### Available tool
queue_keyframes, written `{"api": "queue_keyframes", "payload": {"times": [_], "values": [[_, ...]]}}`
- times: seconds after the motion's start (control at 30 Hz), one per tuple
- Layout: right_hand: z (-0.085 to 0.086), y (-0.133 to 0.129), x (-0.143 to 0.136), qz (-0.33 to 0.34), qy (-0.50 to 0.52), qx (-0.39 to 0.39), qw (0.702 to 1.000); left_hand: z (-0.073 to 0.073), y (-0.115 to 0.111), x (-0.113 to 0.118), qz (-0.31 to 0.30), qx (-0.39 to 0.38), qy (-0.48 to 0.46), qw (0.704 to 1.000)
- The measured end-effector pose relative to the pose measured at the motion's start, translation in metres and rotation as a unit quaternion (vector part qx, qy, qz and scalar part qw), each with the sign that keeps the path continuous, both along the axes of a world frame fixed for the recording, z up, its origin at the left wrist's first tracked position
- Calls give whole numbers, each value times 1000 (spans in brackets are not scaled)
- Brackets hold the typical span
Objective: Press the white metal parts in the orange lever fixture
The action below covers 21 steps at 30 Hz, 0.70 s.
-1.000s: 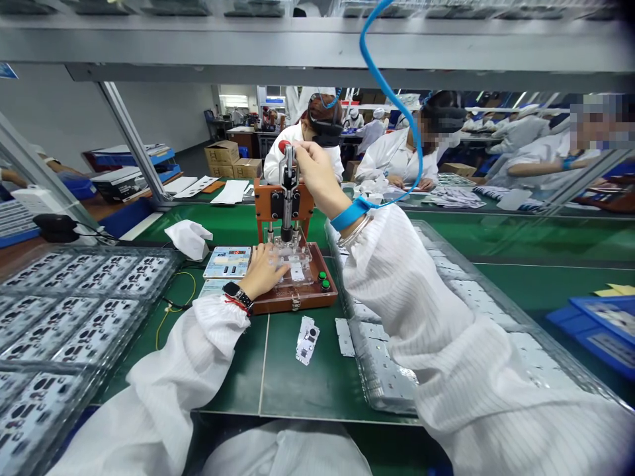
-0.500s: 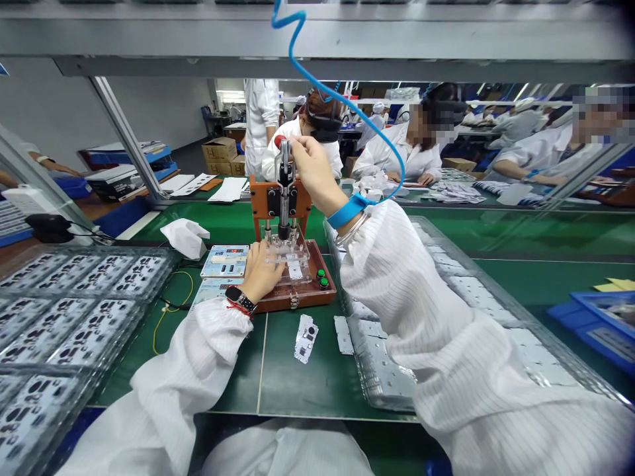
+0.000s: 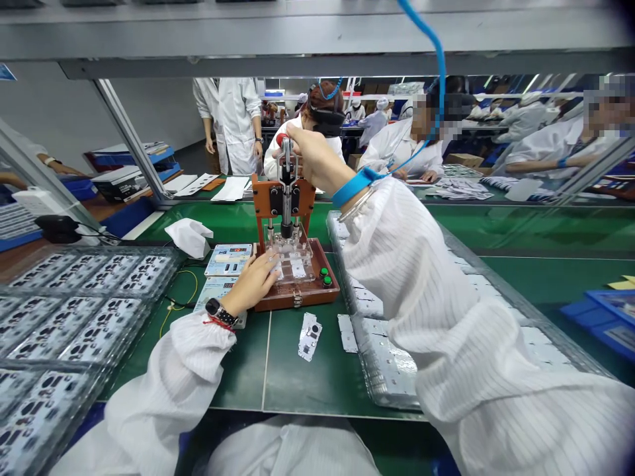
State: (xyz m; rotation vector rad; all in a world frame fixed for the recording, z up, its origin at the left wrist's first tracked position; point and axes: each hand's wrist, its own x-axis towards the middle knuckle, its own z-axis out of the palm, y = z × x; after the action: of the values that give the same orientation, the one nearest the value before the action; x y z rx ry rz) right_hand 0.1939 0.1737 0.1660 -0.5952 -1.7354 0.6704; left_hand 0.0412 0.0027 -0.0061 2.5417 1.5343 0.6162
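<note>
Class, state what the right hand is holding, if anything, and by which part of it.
The right hand grips the press lever by the red knob at its top.

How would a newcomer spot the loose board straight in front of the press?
Find the orange press mid-bench. On the green mat, nearer you, lies a white board. Black parts, one round, distinguish it from the plain board beside the right tray.

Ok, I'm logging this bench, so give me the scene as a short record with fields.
left hand: fingers spread at the clear plate
right hand: fingers on the red knob
fixture: orange upright, brown base
green buttons: two, on base's right
loose board: in front of base, dark parts showing
left tray: boards with dark parts
right tray: pale boards
</note>
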Motion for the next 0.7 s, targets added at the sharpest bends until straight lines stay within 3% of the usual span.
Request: {"api": "queue_keyframes", "payload": {"times": [0.07,0.13,0.27,0.4,0.53,0.6,0.7], "values": [[8,5,0,83,-12,-120,989,2,1,-1,1,-9,12,1000],[17,4,1,135,-6,-185,973,5,3,0,3,-16,30,999],[30,-14,-2,106,-8,-235,966,11,6,0,-11,-28,49,998],[34,-43,-6,45,-12,-237,970,12,7,-3,-28,-39,52,998],[36,-63,-9,34,21,-215,976,6,6,-4,-29,-51,24,998],[41,-68,-9,36,28,-200,979,-1,4,-4,-32,-64,-39,997],[51,-79,-3,35,25,-165,985,-11,-3,-9,-22,-52,-223,973]]}}
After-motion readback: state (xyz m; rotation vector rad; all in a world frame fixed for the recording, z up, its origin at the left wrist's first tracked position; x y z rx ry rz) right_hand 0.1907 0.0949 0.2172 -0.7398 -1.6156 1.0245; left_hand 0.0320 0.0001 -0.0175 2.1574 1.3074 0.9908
